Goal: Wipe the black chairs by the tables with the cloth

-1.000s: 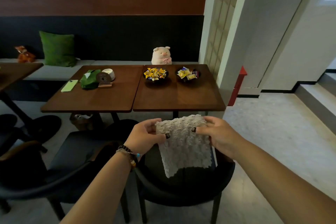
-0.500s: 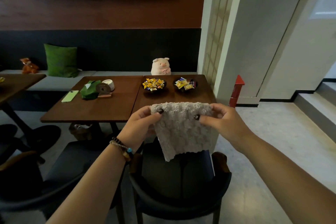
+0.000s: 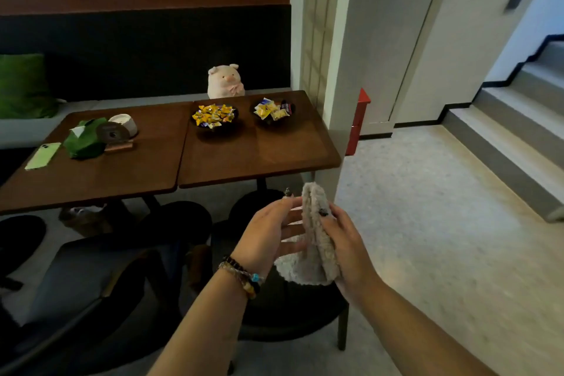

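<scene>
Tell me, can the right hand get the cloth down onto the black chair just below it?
Probably yes. The right hand grips the folded cloth directly above the black chair, with nothing between them. The left hand lies open against the cloth, beside it rather than under it.

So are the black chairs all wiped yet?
Not yet, it seems. The cloth is up in the air, folded between the right hand and the open left hand, not touching any seat. Both black chairs, the near one and the left one, are probably left to wipe.
</scene>
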`<state>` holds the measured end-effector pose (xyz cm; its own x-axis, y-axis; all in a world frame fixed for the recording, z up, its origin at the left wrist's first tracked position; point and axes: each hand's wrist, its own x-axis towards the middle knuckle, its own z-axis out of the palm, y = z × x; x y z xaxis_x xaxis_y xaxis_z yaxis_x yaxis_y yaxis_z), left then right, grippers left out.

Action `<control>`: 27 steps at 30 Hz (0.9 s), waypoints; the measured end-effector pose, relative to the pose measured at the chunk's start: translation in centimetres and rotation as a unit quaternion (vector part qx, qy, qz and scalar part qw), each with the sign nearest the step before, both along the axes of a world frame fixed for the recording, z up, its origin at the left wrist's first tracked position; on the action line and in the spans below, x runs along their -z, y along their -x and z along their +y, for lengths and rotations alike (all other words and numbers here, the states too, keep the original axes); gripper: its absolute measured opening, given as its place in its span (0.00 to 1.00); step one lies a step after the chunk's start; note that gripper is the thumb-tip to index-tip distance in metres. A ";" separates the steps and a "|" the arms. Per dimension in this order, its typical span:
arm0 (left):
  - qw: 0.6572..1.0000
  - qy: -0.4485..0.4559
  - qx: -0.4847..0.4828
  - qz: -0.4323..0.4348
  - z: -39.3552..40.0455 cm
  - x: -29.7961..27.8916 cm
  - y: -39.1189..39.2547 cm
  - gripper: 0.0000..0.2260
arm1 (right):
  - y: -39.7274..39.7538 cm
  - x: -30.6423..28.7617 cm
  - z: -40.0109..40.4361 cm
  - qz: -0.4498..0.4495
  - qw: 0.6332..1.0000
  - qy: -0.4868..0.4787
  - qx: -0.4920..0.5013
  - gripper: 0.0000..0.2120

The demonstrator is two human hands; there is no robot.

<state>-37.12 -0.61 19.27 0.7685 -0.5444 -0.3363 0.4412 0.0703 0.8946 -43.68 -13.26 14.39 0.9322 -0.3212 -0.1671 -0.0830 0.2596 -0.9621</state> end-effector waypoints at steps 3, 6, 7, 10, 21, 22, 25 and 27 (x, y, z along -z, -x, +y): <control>0.999 -0.001 0.024 0.021 -1.5 1.3 0.3 0.18 | 0.6 1.8 -1.6 0.042 0.974 -0.222 0.002 0.18; 0.999 -0.004 0.020 0.045 -4.2 2.5 0.7 0.17 | 1.2 3.6 -5.1 0.086 0.962 -0.259 0.010 0.18; 0.999 -0.008 0.013 0.046 -5.2 2.9 0.5 0.16 | 1.1 4.2 -6.6 0.094 0.964 -0.248 0.019 0.17; 0.999 -0.012 -0.026 0.042 -8.8 4.2 -0.5 0.14 | 0.4 5.5 -11.9 0.105 0.972 -0.202 0.055 0.13; 0.929 -0.299 -0.219 -0.005 -18.8 20.3 1.6 0.12 | -2.0 13.1 -26.4 0.094 0.950 0.299 0.019 0.15; 0.918 -0.344 -0.193 -0.026 -18.7 21.6 2.1 0.15 | -2.6 14.1 -25.9 0.089 0.942 0.323 -0.007 0.15; 0.881 -0.457 -0.091 -0.079 -18.4 25.0 3.2 0.22 | -3.9 17.9 -23.2 0.076 0.922 0.369 -0.089 0.18; 0.843 -0.520 -0.037 -0.134 -18.9 26.3 3.3 0.24 | -4.5 20.4 -21.0 0.090 0.906 0.377 -0.167 0.20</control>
